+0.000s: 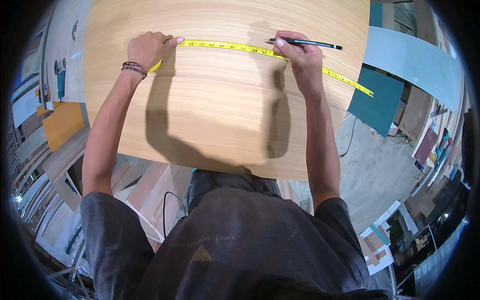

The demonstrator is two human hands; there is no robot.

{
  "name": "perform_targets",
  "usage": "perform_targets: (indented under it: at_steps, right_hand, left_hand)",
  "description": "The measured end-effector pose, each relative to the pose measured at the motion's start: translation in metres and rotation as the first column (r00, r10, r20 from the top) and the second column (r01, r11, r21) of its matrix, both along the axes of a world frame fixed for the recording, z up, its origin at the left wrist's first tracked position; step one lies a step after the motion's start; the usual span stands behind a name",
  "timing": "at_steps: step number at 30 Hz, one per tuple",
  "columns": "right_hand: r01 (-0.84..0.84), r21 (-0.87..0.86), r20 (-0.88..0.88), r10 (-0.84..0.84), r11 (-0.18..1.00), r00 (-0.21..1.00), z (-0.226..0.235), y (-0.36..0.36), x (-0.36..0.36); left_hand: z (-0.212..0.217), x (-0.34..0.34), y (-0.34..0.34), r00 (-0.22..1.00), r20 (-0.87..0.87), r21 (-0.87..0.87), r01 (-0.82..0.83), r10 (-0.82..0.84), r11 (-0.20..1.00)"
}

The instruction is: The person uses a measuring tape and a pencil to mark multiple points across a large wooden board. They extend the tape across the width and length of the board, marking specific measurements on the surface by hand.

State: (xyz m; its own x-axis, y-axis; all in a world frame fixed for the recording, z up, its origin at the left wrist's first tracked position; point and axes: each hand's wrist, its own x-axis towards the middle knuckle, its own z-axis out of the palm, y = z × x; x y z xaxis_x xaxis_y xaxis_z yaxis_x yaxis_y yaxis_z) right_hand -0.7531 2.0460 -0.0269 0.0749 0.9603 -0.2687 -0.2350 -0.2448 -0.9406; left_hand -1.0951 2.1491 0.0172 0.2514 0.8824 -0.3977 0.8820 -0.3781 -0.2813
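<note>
Head view, 1 frame; workshop scene looking down over the person's own shoulders.

Item 1: large pale wood-grain veneered panel [220, 100], lying flat as the work surface, with a faint seam line crossing it from left to right.

Item 2: yellow steel measuring tape [240, 48], drawn out flat across the upper part of the panel; its free end runs past the panel's right edge, over a dark teal board [376, 100]. It lies taut, evidently so that its scale reads true along the panel.

Item 3: left hand [147, 49], beaded bracelet at the wrist. Fingers closed around the tape's yellow case, of which only a sliver shows beneath the palm; the thumb is stretched rightward, pressing the tape down to pin it against the panel.

Item 4: right hand [300, 52], resting on the tape further right. Fingers closed on a slim dark pencil [306, 43], held nearly level with 1 end pointing right and the other at the tape's edge beside the fingertips. Whether the tip touches the wood cannot be told. The heel of the hand sits on the tape, apparently steadying both.

Item 5: surroundings. Grey concrete floor [370, 165] to the right, a pale blue sheet [415, 62] at upper right, stacked offcut boards at both sides.
</note>
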Motion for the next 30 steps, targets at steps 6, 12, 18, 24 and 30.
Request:
perform_targets:
  at_steps: [6,12,18,24,30]
  right_hand:
    - [0.006,0.047,0.031,-0.008,0.999,0.999,-0.021,0.005,-0.014]
    - [0.053,0.078,0.302,-0.074,0.996,0.951,-0.028,0.003,-0.028]
    - [0.007,0.142,0.493,-0.077,0.990,0.867,-0.017,0.000,-0.033]
    - [0.003,0.248,0.525,-0.137,0.969,0.840,-0.026,0.001,-0.035]
    - [-0.012,0.183,0.516,-0.086,0.983,0.853,-0.021,0.001,-0.034]
  left_hand:
    - [0.003,0.004,-0.001,1.000,-0.021,-0.017,-0.018,0.017,1.000]
    - [0.000,0.003,0.003,0.997,-0.081,-0.014,-0.007,0.006,1.000]
    - [0.000,-0.002,-0.001,1.000,-0.006,0.028,0.029,-0.028,0.999]
    - [0.000,0.002,0.000,1.000,-0.014,-0.008,-0.008,0.008,1.000]
    - [0.001,0.001,-0.001,1.000,0.008,0.014,0.008,-0.008,1.000]
